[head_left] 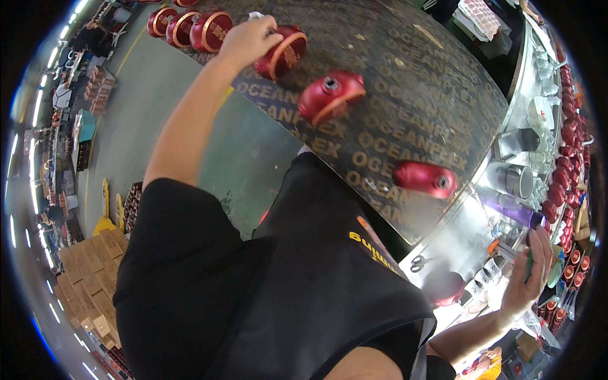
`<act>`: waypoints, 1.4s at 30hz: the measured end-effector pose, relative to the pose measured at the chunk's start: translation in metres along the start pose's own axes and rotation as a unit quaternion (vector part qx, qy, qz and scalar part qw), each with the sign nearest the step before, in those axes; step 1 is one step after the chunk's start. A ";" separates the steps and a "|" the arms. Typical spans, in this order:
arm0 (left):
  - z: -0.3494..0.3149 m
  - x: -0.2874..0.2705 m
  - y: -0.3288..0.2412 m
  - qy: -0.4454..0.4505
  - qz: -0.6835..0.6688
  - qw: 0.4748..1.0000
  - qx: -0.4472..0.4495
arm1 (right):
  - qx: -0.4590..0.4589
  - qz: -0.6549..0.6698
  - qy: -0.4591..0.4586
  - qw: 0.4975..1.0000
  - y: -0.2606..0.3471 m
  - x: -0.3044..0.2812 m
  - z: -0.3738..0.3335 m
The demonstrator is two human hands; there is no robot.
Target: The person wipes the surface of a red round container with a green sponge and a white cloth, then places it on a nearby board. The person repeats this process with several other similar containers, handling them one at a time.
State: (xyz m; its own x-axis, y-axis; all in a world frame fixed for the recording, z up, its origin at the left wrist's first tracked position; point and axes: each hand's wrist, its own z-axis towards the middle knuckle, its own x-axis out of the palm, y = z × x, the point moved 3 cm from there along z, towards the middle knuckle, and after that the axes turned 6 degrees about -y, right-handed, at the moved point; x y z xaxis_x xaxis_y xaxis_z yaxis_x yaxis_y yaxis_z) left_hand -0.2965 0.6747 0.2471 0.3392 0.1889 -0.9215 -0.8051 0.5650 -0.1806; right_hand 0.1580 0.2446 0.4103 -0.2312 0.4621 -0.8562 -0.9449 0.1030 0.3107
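My left hand (250,43) reaches to the far left of the dark printed board (405,69). Its fingers curl over the neck side of a red rounded bottle (282,54) with a gold-rimmed front. A small white scrap (254,14) shows beside the knuckles. Nearer to me, another red bottle (332,95) has its dark neck opening showing, and a third red bottle (425,178) lies toward the right edge. My right hand (533,269) is over the metal bench, fingers stretched out near a purple bottle (516,210). A thin green strip (529,266) shows at its palm; I cannot tell whether it is held.
More red bottles (209,31) line the board's far left edge. On the metal bench (446,237) are scissors (418,263), a metal cup (518,180) and an orange-tipped tool (494,246). Red bottles (560,183) are lined up beyond. Cartons (92,272) are stacked at left.
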 end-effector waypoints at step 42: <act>0.350 0.045 0.466 -0.093 0.002 0.995 -0.024 | 0.266 0.002 0.070 0.961 0.268 0.312 0.112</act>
State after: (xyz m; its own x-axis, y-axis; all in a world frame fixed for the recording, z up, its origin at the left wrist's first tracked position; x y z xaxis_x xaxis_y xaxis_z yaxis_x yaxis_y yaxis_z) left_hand -0.4861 1.2275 0.2420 0.4174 0.3392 -0.8430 -0.8269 0.5265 -0.1976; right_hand -0.1411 0.5150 0.2724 -0.2995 0.3437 -0.8900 -0.7000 0.5547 0.4498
